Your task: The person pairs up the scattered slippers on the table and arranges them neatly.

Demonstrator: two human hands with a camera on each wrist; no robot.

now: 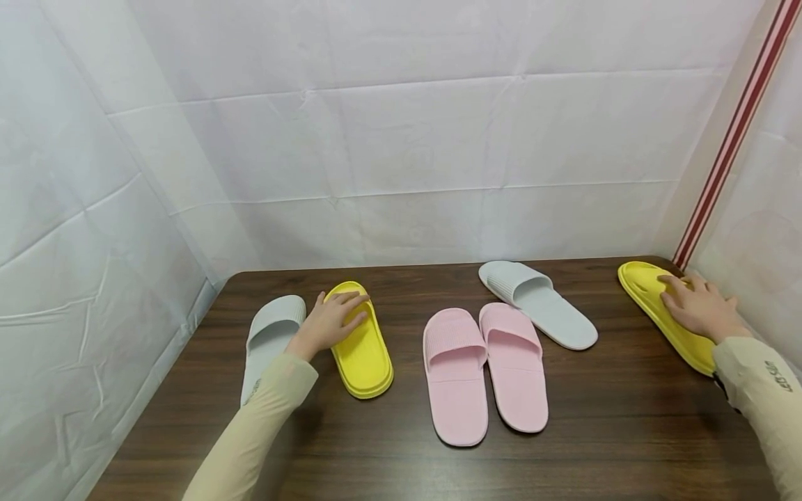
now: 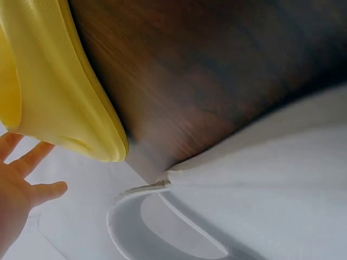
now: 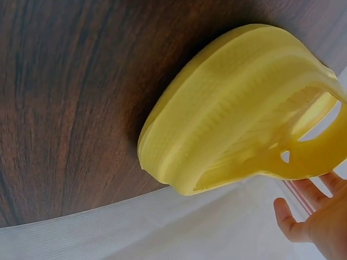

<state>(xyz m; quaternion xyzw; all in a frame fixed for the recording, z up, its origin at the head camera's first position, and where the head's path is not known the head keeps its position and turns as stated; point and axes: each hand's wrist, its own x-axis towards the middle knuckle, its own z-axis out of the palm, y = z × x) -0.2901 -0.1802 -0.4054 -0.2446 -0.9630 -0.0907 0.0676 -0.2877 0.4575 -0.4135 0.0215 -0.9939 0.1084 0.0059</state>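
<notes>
Two yellow slippers lie on the table, well apart. My left hand (image 1: 326, 323) reaches over the strap end of the left yellow slipper (image 1: 365, 362), fingers extended and spread. In the left wrist view its fingertips meet the edge of that slipper (image 2: 59, 86), with the thumb held away. At the table's right end my right hand (image 1: 698, 306) is over the strap of the other yellow slipper (image 1: 679, 341). The right wrist view has its fingers (image 3: 309, 192) against the edge of the slipper's strap (image 3: 320, 162), thumb apart.
A white slipper (image 1: 266, 341) lies left of my left hand, partly behind the sleeve. Two pink slippers (image 1: 459, 396) sit side by side mid-table. Another white slipper (image 1: 557, 316) lies slanted behind the right pink one. White cloth walls (image 1: 401, 139) surround the brown table (image 1: 401, 459).
</notes>
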